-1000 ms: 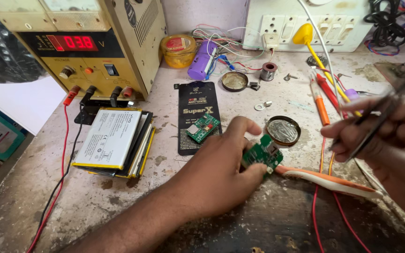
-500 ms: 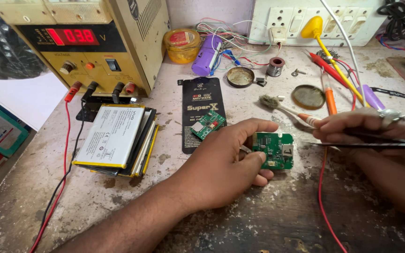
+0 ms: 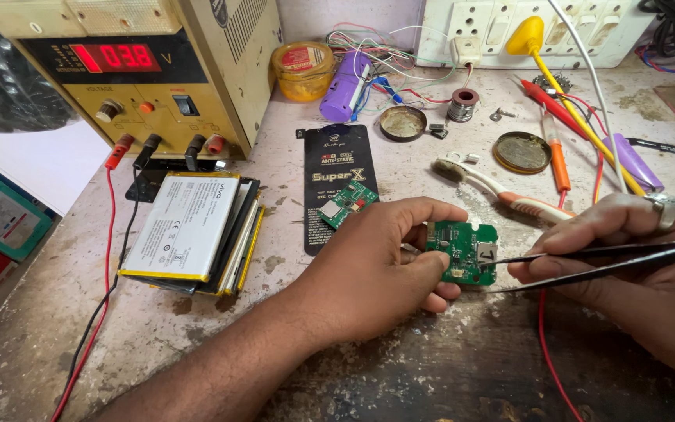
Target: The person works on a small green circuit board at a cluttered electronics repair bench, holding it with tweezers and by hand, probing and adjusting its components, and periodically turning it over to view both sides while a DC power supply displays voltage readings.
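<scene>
The left hand pinches the green circuit board flat; the right hand grips tweezers lying sideways, tips touching the board's right edge.

Two hands work here, a left hand and a right hand. There are two green circuit boards: one in the left hand and a smaller one on the black anti-static mat. One pair of tweezers is in the right hand. The table carries one yellow power supply, one stack of phone batteries, one toothbrush, two round tins, one solder spool, one yellow jar and two purple cylinders.
</scene>
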A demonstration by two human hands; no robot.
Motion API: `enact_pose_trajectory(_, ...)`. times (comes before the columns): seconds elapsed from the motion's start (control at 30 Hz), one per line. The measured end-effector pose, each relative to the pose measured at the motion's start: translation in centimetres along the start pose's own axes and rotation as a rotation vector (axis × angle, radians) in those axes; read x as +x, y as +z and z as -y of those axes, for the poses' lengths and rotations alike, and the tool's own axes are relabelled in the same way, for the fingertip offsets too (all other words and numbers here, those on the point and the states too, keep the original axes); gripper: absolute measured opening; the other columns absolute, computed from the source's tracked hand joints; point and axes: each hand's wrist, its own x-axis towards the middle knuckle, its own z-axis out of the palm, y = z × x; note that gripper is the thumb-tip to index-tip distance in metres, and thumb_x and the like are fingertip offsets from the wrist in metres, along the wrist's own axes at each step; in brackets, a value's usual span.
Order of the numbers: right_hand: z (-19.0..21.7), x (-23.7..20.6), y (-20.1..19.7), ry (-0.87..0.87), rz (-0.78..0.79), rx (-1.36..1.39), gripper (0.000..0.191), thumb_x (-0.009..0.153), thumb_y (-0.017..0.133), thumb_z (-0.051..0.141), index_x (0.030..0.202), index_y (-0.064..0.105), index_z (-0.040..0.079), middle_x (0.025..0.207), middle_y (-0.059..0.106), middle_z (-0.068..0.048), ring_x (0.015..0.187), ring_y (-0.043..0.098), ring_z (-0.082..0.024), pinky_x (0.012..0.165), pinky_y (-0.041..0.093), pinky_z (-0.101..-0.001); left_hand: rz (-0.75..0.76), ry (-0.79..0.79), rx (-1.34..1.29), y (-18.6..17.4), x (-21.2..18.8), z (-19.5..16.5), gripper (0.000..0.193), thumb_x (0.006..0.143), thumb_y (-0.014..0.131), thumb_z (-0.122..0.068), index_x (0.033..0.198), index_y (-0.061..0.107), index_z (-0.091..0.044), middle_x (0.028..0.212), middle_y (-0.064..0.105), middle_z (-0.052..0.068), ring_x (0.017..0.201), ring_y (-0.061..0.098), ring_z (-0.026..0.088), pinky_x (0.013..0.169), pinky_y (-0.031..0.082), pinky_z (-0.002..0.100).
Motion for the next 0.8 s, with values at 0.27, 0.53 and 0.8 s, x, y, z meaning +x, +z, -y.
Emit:
enact_pose_trajectory(0.27,1.7,-0.1,0.1,-0.016,0.037,-0.185,0.020,0.081,0.084,0.005,0.098,0.074,0.000,0.091,0.080,-0.013,0.086,0.080,-0.017,0.080,0.063,-0.0299,0.002,0.028,-0.002,0.0,0.1,-0.1,0.049,0.087,0.055,0.000,0.135,0.058,-0.003,0.106,0.068,0.009,0.082,0.075,0.014,0.066,0.067,0.026)
enact_pose_trajectory(0.53,-0.7,0.2,-0.6,-0.275,0.139,0.004,0.015,0.086,0.078,-0.002,0.099,0.071,-0.001,0.101,0.080,-0.015,0.098,0.082,-0.020,0.088,0.060,-0.0325,0.029,0.023,0.004,-0.1,0.1,-0.3,0.046,0.089,0.054,0.001,0.135,0.057,-0.004,0.112,0.070,0.009,0.085,0.075,0.013,0.069,0.067,0.026)
enact_pose_trajectory(0.8,-1.7,0.3,-0.5,-0.329,0.143,0.148,0.014,0.088,0.074,-0.006,0.099,0.068,-0.001,0.109,0.077,-0.018,0.103,0.079,-0.026,0.090,0.060,-0.0364,0.026,0.021,0.005,0.0,0.1,-0.3,0.046,0.089,0.054,0.001,0.134,0.057,-0.004,0.112,0.071,0.009,0.085,0.075,0.014,0.069,0.067,0.026)
